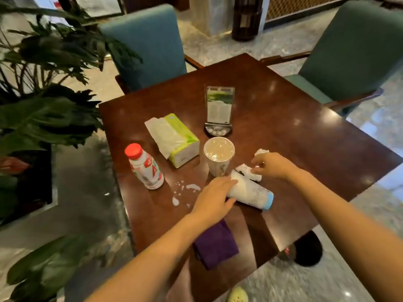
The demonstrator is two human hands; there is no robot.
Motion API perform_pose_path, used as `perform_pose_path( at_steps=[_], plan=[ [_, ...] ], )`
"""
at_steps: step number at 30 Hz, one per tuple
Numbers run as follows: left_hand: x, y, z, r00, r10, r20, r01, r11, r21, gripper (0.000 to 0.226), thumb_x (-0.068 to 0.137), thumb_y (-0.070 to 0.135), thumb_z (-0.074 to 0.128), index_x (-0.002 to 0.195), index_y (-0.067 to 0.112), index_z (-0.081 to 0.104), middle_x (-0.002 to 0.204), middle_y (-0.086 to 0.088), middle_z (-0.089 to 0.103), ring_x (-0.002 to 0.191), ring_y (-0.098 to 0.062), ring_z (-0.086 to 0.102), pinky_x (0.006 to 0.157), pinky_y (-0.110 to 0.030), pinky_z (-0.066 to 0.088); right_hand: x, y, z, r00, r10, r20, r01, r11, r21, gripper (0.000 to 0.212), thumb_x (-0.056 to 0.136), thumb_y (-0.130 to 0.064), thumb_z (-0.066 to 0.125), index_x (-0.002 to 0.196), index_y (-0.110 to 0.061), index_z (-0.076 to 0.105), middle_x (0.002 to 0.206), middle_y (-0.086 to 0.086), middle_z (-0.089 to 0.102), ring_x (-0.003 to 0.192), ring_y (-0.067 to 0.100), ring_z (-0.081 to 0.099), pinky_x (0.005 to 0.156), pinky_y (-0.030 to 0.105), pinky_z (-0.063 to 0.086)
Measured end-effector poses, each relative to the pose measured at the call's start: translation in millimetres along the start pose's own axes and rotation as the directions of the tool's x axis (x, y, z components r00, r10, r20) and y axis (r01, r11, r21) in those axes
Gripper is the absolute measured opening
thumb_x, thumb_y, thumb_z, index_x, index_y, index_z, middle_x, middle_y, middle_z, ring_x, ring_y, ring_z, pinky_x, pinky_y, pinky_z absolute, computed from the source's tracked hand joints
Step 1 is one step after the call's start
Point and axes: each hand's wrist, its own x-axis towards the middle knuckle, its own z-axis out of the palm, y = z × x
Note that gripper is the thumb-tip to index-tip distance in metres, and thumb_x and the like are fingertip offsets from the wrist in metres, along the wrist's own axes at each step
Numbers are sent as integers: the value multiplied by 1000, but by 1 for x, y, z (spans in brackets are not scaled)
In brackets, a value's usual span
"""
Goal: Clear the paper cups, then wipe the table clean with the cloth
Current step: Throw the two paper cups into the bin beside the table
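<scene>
A white paper cup (253, 194) with a blue rim lies on its side on the dark wooden table (294, 131). My left hand (212, 198) rests on its base end, fingers wrapping around it. An upright lidded cup (218, 155) stands just behind. My right hand (272, 165) pinches a crumpled white tissue (248, 172); a second crumpled tissue (261, 151) lies beyond its fingers. A folded purple cloth (216, 245) lies near the front edge, partly under my left forearm. White spilled drops (187, 190) dot the table left of my left hand.
A red-capped bottle (145, 166) and a green tissue box (176, 139) stand at the left. A menu stand (219, 111) is behind the cups. Two teal chairs (150, 44) (351, 53) face the far sides. Large plants (43, 94) crowd the left edge.
</scene>
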Motion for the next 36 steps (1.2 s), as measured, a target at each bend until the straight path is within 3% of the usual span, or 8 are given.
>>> perform_pose_path(
  at_steps=[4, 7, 11, 14, 17, 20, 26, 36],
  plan=[
    [30, 8, 23, 991, 117, 72, -131, 962, 240, 74, 83, 31, 61, 145, 21, 22, 156, -5, 15, 144, -22, 7, 117, -38, 2, 11, 25, 30, 997, 57, 48, -53, 994, -96, 60, 83, -52, 58, 137, -29, 44, 141, 10, 46, 124, 37, 43, 101, 47, 40],
    [41, 1, 37, 979, 100, 175, -161, 911, 380, 86, 79, 33, 66, 146, 21, 13, 156, -6, 13, 144, -24, 2, 117, -41, -4, 25, 34, 50, 997, -11, 79, 14, 999, -34, 61, 88, -44, 57, 143, -29, 36, 154, 5, 28, 138, 34, 26, 110, 50, 31],
    [45, -8, 48, 978, 146, 149, -200, 859, 471, 91, 50, 34, 83, 131, 15, 45, 126, -8, 55, 122, -29, 48, 112, -46, 19, 28, 41, 61, 994, -92, 52, 93, 996, -15, 43, 89, -21, 59, 132, -18, 53, 137, 10, 48, 126, 32, 42, 102, 47, 38],
    [48, -13, 54, 980, 182, 81, -199, 874, 444, 89, 38, 34, 86, 119, 14, 54, 111, -5, 62, 107, -27, 58, 105, -48, 31, 29, 49, 66, 985, -161, -64, 164, 985, 46, 27, 86, -6, 55, 109, -10, 67, 116, 13, 61, 110, 32, 54, 90, 44, 45],
    [49, -13, 54, 984, 168, 61, -179, 898, 403, 81, 51, 27, 82, 124, 12, 50, 120, -8, 56, 117, -29, 50, 113, -37, 14, 35, 53, 57, 951, -173, -255, 207, 972, 112, 20, 83, -1, 51, 93, -6, 68, 102, 14, 63, 98, 34, 58, 81, 42, 47],
    [50, -10, 50, 989, 114, 93, -141, 919, 369, 79, 66, 25, 75, 134, 13, 39, 135, -6, 43, 130, -25, 33, 114, -33, -1, 42, 55, 36, 885, -102, -454, 177, 976, 125, 23, 86, 0, 52, 106, -3, 63, 115, 14, 59, 108, 33, 48, 86, 42, 43],
    [50, -8, 48, 990, 92, 103, -124, 925, 360, 80, 71, 24, 72, 139, 15, 32, 143, -6, 35, 137, -23, 23, 111, -31, -11, 63, 68, 44, 978, -22, -205, 18, 1000, -24, 37, 97, -17, 45, 133, -14, 47, 155, 6, 27, 134, 32, 31, 99, 45, 42],
    [60, -5, 49, 986, 94, 138, -142, 906, 399, 79, 65, 25, 76, 134, 9, 41, 132, -15, 46, 127, -32, 38, 113, -42, 15, 38, 94, 69, 947, -56, -316, 45, 998, -40, 31, 92, -5, 45, 120, -11, 57, 121, 12, 52, 107, 29, 42, 80, 42, 48]
  ],
)
